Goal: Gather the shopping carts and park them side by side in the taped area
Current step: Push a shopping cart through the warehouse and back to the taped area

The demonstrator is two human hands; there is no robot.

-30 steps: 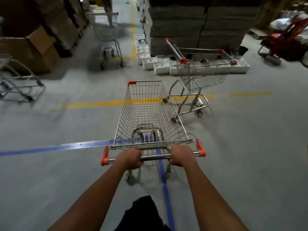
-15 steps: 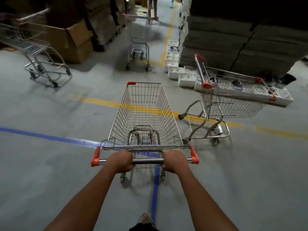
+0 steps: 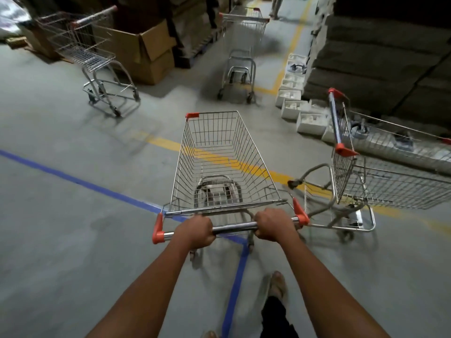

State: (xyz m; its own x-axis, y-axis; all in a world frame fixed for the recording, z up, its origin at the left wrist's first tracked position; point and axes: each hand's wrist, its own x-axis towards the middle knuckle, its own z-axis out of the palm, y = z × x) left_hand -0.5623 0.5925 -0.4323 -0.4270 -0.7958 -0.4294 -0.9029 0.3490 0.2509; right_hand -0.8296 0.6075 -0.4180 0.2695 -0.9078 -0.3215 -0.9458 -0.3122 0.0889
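Hands first: the left hand (image 3: 195, 231) and the right hand (image 3: 274, 225) are both curled tight round the chrome handle bar (image 3: 234, 228) of the pushed cart (image 3: 219, 164), one on each side of its middle, between the two orange end caps. That wire cart stands over the corner of the blue tape (image 3: 97, 187) on the grey floor (image 3: 61, 252), its basket empty. Four carts show in all — a second cart (image 3: 380, 189) just right of the pushed one, turned sideways across the yellow line (image 3: 166, 142); a third cart (image 3: 241, 52) well ahead of it; a fourth cart (image 3: 90, 57) far ahead to its left, beside an open cardboard box (image 3: 144, 50). White trays (image 3: 292, 93) lie ahead to its right.
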